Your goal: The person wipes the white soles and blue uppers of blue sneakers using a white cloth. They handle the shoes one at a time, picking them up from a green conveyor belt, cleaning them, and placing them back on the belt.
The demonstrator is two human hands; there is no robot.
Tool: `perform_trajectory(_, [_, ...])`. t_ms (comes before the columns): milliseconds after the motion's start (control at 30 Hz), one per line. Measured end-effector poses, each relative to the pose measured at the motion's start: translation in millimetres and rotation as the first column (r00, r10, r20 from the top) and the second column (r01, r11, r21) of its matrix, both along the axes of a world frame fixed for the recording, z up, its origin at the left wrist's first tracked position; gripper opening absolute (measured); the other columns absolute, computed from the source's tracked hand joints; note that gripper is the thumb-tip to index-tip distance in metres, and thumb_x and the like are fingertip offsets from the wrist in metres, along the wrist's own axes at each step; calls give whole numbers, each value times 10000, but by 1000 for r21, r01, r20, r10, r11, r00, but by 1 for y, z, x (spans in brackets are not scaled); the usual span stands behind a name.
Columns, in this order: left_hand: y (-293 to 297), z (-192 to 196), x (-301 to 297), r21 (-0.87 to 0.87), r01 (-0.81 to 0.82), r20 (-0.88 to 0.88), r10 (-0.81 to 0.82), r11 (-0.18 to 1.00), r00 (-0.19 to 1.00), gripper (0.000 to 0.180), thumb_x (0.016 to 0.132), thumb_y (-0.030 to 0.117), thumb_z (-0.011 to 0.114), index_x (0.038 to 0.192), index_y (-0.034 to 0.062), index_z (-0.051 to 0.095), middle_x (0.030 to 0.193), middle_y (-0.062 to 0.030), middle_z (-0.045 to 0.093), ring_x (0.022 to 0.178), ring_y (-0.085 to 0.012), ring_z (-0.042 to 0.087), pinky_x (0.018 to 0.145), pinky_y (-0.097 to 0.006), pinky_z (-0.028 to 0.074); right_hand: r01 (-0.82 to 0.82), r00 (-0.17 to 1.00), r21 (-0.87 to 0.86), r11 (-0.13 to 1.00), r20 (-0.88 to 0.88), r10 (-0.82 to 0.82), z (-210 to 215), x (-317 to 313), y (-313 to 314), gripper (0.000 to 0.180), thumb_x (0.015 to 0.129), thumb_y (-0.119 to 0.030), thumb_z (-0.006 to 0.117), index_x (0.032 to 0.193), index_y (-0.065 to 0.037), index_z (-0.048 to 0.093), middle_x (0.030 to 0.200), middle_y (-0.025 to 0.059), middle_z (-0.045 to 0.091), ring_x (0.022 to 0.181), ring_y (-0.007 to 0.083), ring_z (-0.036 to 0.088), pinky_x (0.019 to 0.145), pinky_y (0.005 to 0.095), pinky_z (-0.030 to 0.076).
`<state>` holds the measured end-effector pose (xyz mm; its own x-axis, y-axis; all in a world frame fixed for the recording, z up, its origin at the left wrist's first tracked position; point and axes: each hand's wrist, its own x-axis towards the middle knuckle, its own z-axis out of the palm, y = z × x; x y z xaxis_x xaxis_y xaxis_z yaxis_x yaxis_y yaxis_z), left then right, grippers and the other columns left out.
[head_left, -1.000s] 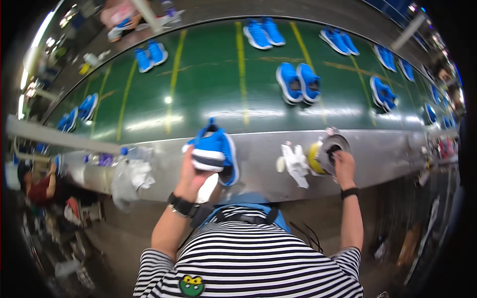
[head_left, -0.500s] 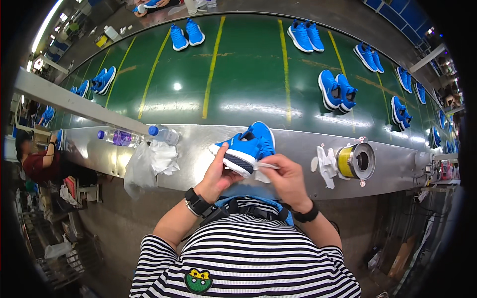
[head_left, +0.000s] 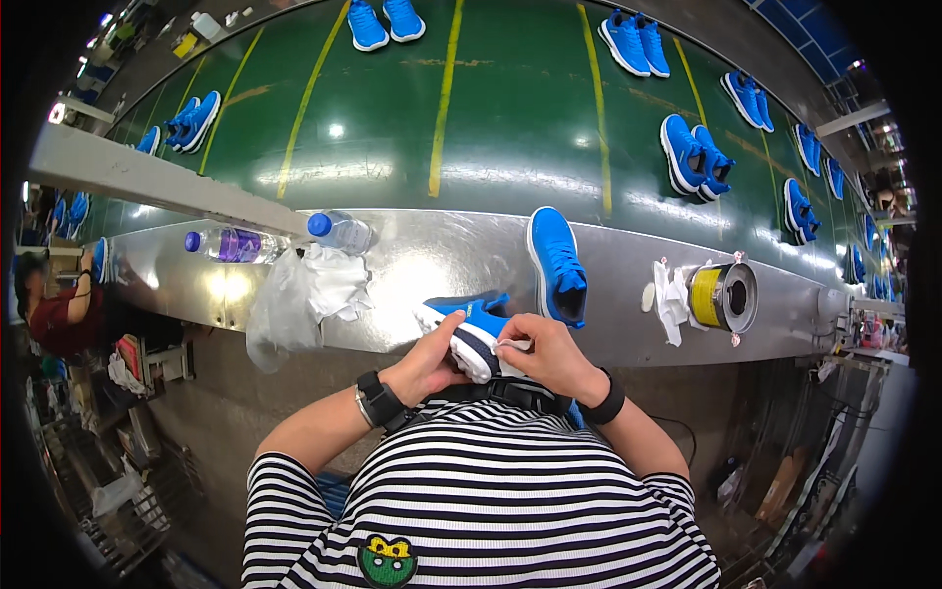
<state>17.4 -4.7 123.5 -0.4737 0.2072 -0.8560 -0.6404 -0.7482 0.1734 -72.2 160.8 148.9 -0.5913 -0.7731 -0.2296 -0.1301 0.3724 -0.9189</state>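
Observation:
My left hand [head_left: 427,363] grips a blue shoe with a white sole [head_left: 469,329], held close to my chest at the edge of the steel ledge [head_left: 432,260]. My right hand [head_left: 545,353] presses a small white cloth [head_left: 510,346] against the shoe's sole. The matching blue shoe [head_left: 557,263] lies on the ledge just beyond my hands, toe pointing away.
A green conveyor belt [head_left: 510,137] carries several pairs of blue shoes. On the ledge lie two plastic bottles [head_left: 339,231], a crumpled white rag and plastic bag [head_left: 304,294], and a yellow roll in a metal can [head_left: 721,294] with rags beside it. Another person [head_left: 59,309] works at far left.
My right hand left the can and joined the left on the shoe. One shoe was set on the ledge; the other came down toward my chest.

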Motion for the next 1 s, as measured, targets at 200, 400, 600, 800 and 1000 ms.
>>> perform_trajectory(200, [-8, -14, -8, 22, 123, 63, -124, 992, 990, 401, 894, 386, 420, 1161, 86, 432, 1131, -111, 494, 1052, -257, 478, 881, -519, 373, 188, 977, -71, 980, -90, -194, -15, 13, -15, 116, 749, -88, 630, 804, 1, 580, 712, 90, 581, 640, 160, 558, 581, 262, 438])
perform_trajectory(400, [-14, -10, -10, 39, 133, 116, -137, 990, 984, 395, 902, 374, 411, 1164, 78, 429, 1129, -112, 499, 1037, -252, 489, 869, -506, 388, 140, 990, -50, 989, 9, -140, -9, 15, -4, 111, 732, -63, 634, 797, -1, 570, 752, 79, 559, 673, 163, 551, 602, 266, 434])
perform_trajectory(600, [-16, -15, -12, 52, 137, 131, -142, 989, 981, 416, 904, 381, 406, 1184, 73, 413, 1154, -124, 484, 1059, -262, 483, 875, -506, 392, 105, 988, 49, 993, 111, -110, -10, 19, 6, 122, 693, -47, 622, 793, 0, 570, 746, 76, 566, 685, 156, 552, 634, 264, 437])
perform_trajectory(800, [-20, -15, -15, 55, 130, 135, -137, 990, 981, 467, 904, 400, 392, 1227, 64, 374, 1194, -137, 455, 1096, -275, 462, 900, -516, 375, 255, 949, 53, 966, 176, -260, -9, 23, 1, 117, 683, -48, 629, 773, 6, 577, 736, 67, 574, 689, 130, 549, 633, 249, 433])
perform_trajectory(1000, [-26, -15, -19, 127, 111, 74, -121, 986, 990, 475, 905, 402, 384, 1234, 60, 359, 1209, -144, 440, 1109, -286, 448, 907, -538, 360, 354, 935, -2, 935, 42, -353, -8, 23, -11, 121, 694, -58, 632, 789, 3, 588, 739, 67, 574, 676, 132, 545, 628, 253, 429])
